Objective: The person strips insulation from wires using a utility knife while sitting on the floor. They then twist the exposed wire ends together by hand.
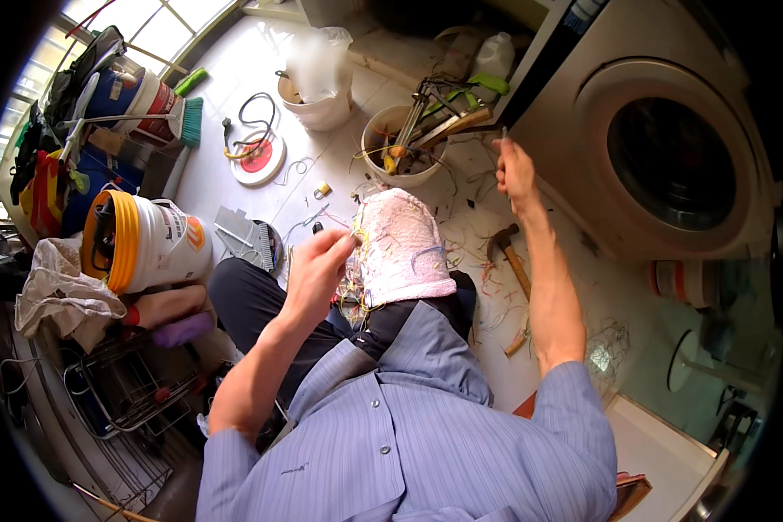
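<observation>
Yellow wires (364,239) line the left edge of the pink towel (398,228), where my left hand (316,265) holds thumb and forefinger together; I cannot tell whether they clamp a strand. Right of the towel, my raised right hand (517,172) grips a thin grey piece (504,133). I judge the wires light, springy and prone to tangling, best pinched near 1 end.

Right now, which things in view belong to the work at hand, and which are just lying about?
Seem in use:
wires, by the left hand's fingertips
pink cloth over the leg
small thing in the right hand, too small to identify

Seem just lying about:
hammer on the floor
broom
red-and-white disc
yellow-rimmed bucket
</observation>
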